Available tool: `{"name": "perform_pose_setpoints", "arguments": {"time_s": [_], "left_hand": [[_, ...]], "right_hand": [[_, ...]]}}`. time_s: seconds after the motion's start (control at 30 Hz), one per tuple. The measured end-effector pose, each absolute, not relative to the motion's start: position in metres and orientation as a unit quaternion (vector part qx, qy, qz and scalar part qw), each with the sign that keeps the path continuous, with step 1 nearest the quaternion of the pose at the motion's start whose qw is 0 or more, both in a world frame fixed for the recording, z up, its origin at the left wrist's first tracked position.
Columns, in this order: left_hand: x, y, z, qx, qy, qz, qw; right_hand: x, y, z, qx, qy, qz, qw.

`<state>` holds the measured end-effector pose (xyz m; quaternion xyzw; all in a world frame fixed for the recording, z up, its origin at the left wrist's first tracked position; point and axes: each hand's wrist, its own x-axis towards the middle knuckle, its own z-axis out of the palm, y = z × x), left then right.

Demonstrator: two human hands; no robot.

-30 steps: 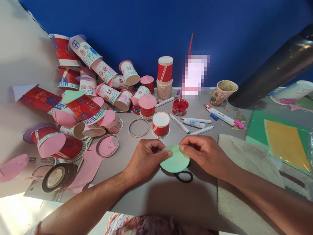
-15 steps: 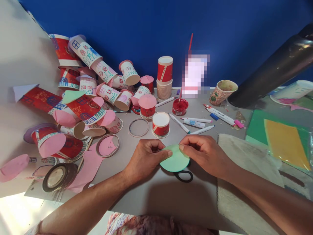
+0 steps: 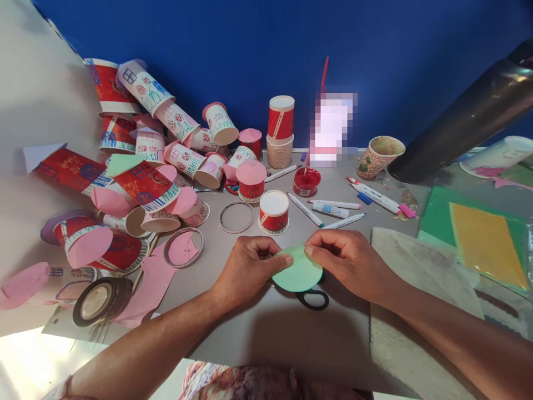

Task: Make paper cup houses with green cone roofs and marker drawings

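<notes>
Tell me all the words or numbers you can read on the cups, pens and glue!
None can be read.
Glue stick: blue print, too small.
White markers: print too small.
Red cup: pattern only, no clear letters.
Box at the back: blurred out.

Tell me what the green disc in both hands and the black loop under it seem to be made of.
The green disc looks like thin matte paper: flat colour, clean cut edge, bending where the fingers pinch it. The black loop looks like smooth plastic, probably a scissor handle; the rest is hidden.
</notes>
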<state>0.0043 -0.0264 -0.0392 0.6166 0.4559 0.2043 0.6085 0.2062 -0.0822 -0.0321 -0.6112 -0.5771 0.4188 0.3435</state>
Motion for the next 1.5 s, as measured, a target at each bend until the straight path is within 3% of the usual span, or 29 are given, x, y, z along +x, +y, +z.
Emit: {"name": "perform_pose_setpoints", "arguments": {"time_s": [0.6, 0.73, 0.83, 0.97, 1.17, 1.37, 1.5], "left_hand": [[0.004, -0.028, -0.040, 0.657, 0.443, 0.206, 0.574], [0.004, -0.026, -0.042, 0.605, 0.444, 0.206, 0.629], [0.006, -0.026, -0.044, 0.538, 0.440, 0.214, 0.686], [0.008, -0.028, -0.043, 0.474, 0.440, 0.225, 0.729], [0.007, -0.029, -0.038, 0.466, 0.431, 0.219, 0.741], [0.007, -0.029, -0.040, 0.460, 0.415, 0.192, 0.761], [0.006, -0.028, -0.046, 0.452, 0.417, 0.196, 0.764]], "right_hand": [[0.205, -0.083, -0.031, -0.570, -0.598, 0.433, 0.362], [0.215, -0.078, -0.031, -0.616, -0.616, 0.332, 0.361], [0.233, -0.068, -0.030, -0.694, -0.623, 0.176, 0.315], [0.257, -0.055, -0.033, -0.768, -0.612, 0.004, 0.187], [0.266, -0.043, -0.050, -0.753, -0.652, -0.015, 0.089], [0.271, -0.035, -0.059, -0.713, -0.691, -0.018, 0.114], [0.266, -0.038, -0.054, -0.717, -0.658, -0.011, 0.230]]}}
